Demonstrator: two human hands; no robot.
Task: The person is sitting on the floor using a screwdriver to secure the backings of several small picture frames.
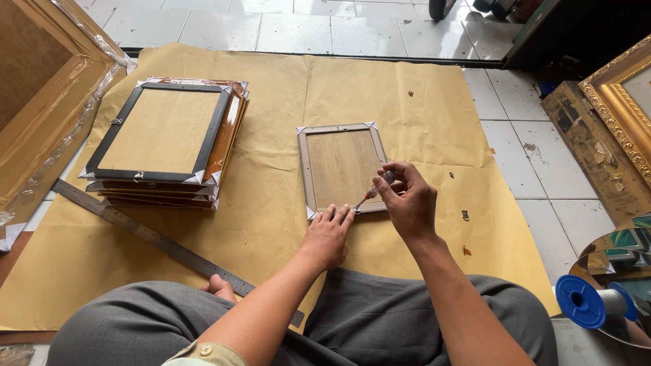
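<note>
A small picture frame (pixel 341 167) lies face down on brown paper (pixel 380 95), its wooden backboard up and pale corner guards on its corners. My right hand (pixel 407 200) grips a small screwdriver (pixel 371 192) whose tip touches the frame's near edge. My left hand (pixel 329 234) rests flat with its fingertips pressing that same near edge, just left of the tip.
A stack of several larger face-down frames (pixel 163 139) sits at the left. A long metal ruler (pixel 152 237) lies diagonally near my knee. Large gilt frames stand at the far left (pixel 47 81) and right (pixel 620 102). A blue spool (pixel 583 301) sits at the right.
</note>
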